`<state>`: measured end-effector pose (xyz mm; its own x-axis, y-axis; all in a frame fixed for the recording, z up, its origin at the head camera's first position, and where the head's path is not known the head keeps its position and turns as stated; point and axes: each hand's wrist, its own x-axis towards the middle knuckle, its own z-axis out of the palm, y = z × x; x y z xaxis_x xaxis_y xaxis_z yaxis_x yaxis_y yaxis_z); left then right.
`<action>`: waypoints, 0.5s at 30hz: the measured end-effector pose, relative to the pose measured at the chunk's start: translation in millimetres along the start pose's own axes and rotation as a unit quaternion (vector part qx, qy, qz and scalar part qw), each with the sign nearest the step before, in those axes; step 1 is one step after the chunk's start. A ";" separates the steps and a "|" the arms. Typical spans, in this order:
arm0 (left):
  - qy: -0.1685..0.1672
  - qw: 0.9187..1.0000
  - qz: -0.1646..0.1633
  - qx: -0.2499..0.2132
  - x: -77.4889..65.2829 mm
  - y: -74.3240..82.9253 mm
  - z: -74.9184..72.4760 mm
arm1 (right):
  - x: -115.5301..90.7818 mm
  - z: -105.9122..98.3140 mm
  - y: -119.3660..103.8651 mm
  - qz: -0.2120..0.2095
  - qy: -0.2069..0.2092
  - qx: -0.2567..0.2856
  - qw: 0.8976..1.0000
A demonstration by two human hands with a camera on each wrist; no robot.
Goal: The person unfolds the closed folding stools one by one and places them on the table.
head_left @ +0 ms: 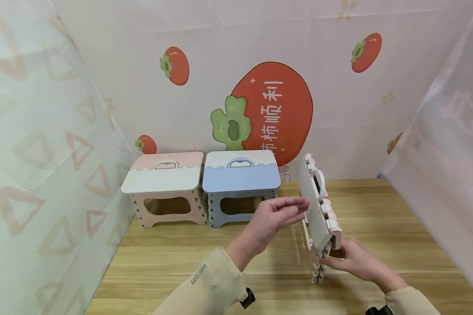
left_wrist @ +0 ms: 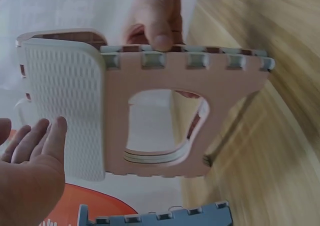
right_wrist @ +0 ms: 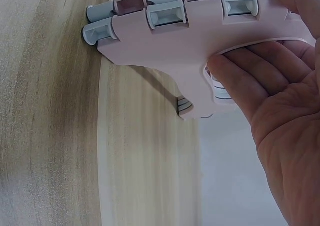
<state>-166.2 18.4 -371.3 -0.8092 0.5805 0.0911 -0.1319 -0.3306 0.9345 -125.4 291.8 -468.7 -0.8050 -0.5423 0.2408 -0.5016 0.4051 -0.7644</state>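
Observation:
A partly folded pink and white step stool (head_left: pixel 318 218) stands on its side edge at the right of the table. My right hand (head_left: pixel 356 260) grips its leg panel, fingers through the cutout and thumb along the hinged edge in the right wrist view. My left hand (head_left: pixel 273 218) has its fingers extended, fingertips right by the white half of the seat. The ridged white seat half (left_wrist: pixel 67 96) and the pink leg panel (left_wrist: pixel 220 81) show in the left wrist view. The far leg is mostly hidden.
A pink and white stool (head_left: pixel 161 179) and a blue and white stool (head_left: pixel 240 177) stand unfolded side by side at the back left. The wooden table (head_left: pixel 161 271) meets a white sheet (head_left: pixel 122 87) printed with persimmons behind and at both sides.

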 end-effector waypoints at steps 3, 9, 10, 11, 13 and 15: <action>0.035 0.998 -0.019 0.041 -3.1 -7.9 -2.6 | -0.5 0.3 0.9 0.001 0.000 0.005 1.000; 0.054 0.983 -0.054 0.169 -8.2 -25.4 -2.8 | -1.3 0.8 1.5 0.004 0.009 -0.009 1.000; 0.052 0.979 -0.059 0.190 -8.7 -28.3 -2.3 | -1.5 0.9 1.4 0.007 0.011 -0.013 1.000; 0.050 0.975 -0.064 0.206 -9.1 -31.2 -1.8 | -1.5 1.0 1.3 0.009 0.012 -0.016 1.000; 0.046 0.967 -0.070 0.240 -10.0 -36.6 -0.7 | -1.6 1.1 1.3 0.014 0.015 -0.017 1.000; 0.041 0.958 -0.073 0.275 -10.5 -41.8 0.3 | -1.5 1.2 1.6 0.016 0.017 -0.018 1.000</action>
<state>-152.1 26.4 -411.2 -0.8500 0.5233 -0.0604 0.0561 0.2041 0.9773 -124.6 292.3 -471.0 -0.8308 -0.5031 0.2382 -0.4866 0.4485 -0.7497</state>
